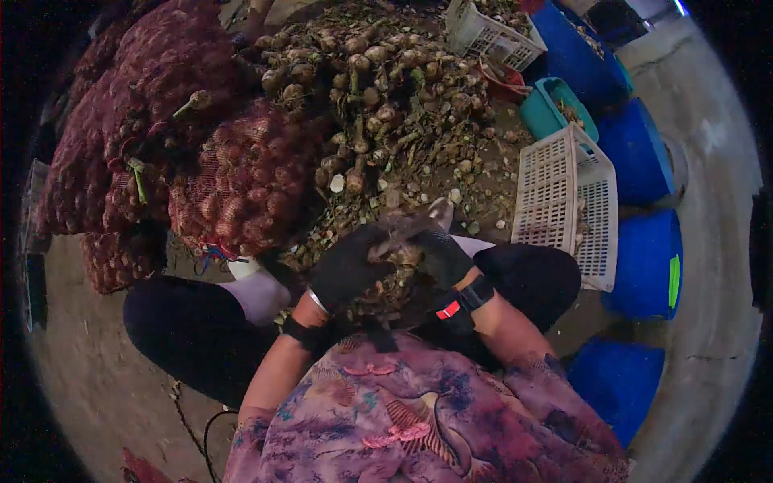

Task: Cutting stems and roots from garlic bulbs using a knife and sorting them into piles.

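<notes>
My left hand point(347, 262), in a dark glove, curls around the left side of a dirty bulb point(406, 256) with dry, ragged skin. From the other side my right hand point(445, 255), gloved as well, presses close against it. Blur hides the fingers of the right hand, so its grip is unclear. A pale, blurred piece point(441, 212) juts out above that hand; I cannot tell what it is. Below the hands, loose husks and scraps point(377, 305) lie between my crossed legs. Straight ahead spreads a big heap of bulbs point(374, 102) with stems and roots.
Red mesh sacks point(241, 175) full of bulbs are stacked at the left. On the right stands a white plastic crate point(546, 187), with several blue tubs point(643, 265) behind it. Farther off are a teal container point(546, 115), a red basin point(504, 90) and another white crate point(483, 36).
</notes>
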### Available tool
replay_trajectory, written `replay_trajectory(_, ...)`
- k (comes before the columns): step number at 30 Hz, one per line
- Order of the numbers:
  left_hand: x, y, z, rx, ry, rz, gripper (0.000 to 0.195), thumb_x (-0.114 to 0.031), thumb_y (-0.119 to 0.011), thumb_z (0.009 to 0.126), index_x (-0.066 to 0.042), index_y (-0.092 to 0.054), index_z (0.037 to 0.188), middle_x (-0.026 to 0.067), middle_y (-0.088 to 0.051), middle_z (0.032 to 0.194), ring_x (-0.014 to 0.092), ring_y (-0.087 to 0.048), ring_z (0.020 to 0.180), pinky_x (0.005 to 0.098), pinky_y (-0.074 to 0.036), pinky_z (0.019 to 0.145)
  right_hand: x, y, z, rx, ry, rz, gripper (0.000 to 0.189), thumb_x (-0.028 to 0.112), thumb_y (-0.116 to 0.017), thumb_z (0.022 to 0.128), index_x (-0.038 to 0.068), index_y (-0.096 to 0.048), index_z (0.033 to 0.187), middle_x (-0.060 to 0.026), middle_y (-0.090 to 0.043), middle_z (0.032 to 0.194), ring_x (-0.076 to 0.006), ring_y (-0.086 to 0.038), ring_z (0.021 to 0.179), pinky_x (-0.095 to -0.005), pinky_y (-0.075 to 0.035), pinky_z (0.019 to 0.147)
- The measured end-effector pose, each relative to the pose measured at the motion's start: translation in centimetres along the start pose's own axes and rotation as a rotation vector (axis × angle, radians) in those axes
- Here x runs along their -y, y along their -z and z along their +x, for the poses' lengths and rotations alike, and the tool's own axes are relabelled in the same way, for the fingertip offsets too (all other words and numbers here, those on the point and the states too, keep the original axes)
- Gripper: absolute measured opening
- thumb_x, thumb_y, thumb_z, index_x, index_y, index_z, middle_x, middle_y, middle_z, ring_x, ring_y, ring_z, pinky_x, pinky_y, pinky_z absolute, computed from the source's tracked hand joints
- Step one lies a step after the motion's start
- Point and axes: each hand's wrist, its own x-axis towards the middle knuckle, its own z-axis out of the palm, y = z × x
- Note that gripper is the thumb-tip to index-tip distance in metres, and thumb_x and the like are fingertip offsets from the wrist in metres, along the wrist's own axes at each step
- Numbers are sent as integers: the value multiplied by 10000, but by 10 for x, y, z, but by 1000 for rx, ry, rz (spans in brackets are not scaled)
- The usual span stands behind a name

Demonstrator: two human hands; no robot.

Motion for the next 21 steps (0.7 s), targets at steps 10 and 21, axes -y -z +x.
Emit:
replay_trajectory(10, 1, 11, -5, -58, 135, 65, 440, -319, -722, 905, -104, -624, 1276, 207, -719, 1112, 414, -695, 1006, 484, -559, 851, 7, 5, 8, -60, 67, -16, 401, 335, -707, 941, 19, -679, 1187, -179, -717, 1053, -319, -703, 942, -422, -559, 817)
replay_trajectory(21, 118, -22, -22, 156, 295, 172, 381, -330, -734, 875, -65, -688, 1143, 200, -729, 1020, 385, -709, 916, 500, -555, 823, 5, 70, -35, -419, -83, 460, 513, 360, -666, 954, 30, -595, 1340, -152, -688, 1231, -291, -684, 1058, -445, -564, 906)
